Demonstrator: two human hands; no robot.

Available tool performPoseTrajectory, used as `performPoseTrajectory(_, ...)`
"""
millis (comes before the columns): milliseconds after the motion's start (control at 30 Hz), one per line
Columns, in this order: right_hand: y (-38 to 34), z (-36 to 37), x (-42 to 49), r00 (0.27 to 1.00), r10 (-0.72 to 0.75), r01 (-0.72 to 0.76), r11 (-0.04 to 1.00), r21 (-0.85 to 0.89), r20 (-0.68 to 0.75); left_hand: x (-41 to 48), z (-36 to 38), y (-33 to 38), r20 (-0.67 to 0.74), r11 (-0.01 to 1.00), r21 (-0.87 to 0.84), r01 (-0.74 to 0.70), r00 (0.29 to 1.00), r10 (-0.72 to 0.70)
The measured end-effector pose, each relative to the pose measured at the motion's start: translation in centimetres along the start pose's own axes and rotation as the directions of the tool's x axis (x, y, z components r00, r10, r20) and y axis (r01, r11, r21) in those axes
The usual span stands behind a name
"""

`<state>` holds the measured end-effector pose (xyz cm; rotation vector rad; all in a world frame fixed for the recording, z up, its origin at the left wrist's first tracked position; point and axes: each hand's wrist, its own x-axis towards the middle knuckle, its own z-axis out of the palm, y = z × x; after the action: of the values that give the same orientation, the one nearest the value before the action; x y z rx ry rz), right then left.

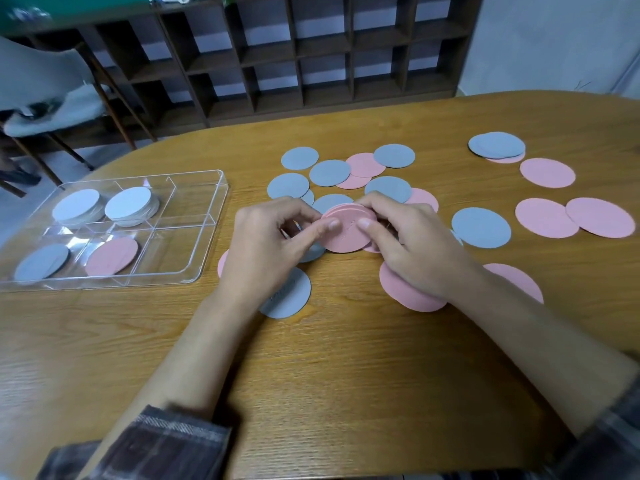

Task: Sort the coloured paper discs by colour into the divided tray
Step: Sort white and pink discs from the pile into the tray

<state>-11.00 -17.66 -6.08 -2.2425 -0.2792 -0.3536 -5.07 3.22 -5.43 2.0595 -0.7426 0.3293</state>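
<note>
Left hand (273,245), right hand (410,252) pinch pink stack (346,235) rims (maybe three).

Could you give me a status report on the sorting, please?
Hands: left hand, right hand pinch pink stack. The tray partly filled. Many loose discs under hands.

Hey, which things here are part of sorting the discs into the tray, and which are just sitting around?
Part of the job:
left hand and right hand, both pinching the pink stack; divided tray; loose grey discs; loose pink discs; table they lie on.

Just lying about:
chair; dark shelf unit.
</note>
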Motion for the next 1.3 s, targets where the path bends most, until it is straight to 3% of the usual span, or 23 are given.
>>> performPoseTrajectory(333, 0.2, -0.2, -0.2, 0.999, 0.036, -0.036, 0.998, 0.042, -0.008, -3.5, -2.7, -1.8, 0.034, 0.942, 0.335, -0.012, 0.999, 0.001)
performPoseTrajectory(533, 0.3, -0.1, -0.2, 0.999, 0.039, -0.039, 0.998, 0.04, -0.011, -4.7, -3.1, -1.3, -0.063, 0.827, 0.539, 0.161, 0.987, -0.151)
performPoseTrajectory(767, 0.1, -0.4, -0.1, 0.997, 0.074, -0.072, 0.991, 0.114, -0.012, -4.7, -2.6, -1.5, -0.003, 0.913, 0.396, 0.1, 0.994, -0.108)
performPoseTrajectory(933, 0.2, -0.2, -0.1, 0.997, 0.075, -0.075, 0.994, 0.084, 0.003, -4.5, -2.5, -2.2, -0.022, 0.953, 0.234, 0.193, 0.981, -0.193)
performPoseTrajectory(1067, 0.3, -0.2, -0.1, 0.998, 0.068, -0.068, 0.995, 0.071, 0.001, -4.2, -2.5, -2.2, -0.075, 0.946, 0.27, 0.18, 0.983, -0.166)
performPoseTrajectory(1200, 0.3, -0.1, -0.1, 0.999, 0.052, -0.052, 0.997, 0.063, 0.009, -4.1, -2.4, -2.3, -0.041, 0.913, 0.294, 0.284, 0.958, -0.284)
performPoseTrajectory(1300, 0.3, -0.1, -0.1, 0.999, 0.047, -0.048, 0.997, 0.061, 0.012, -3.8, -2.4, -1.7, -0.084, 0.895, 0.324, 0.308, 0.951, -0.297)
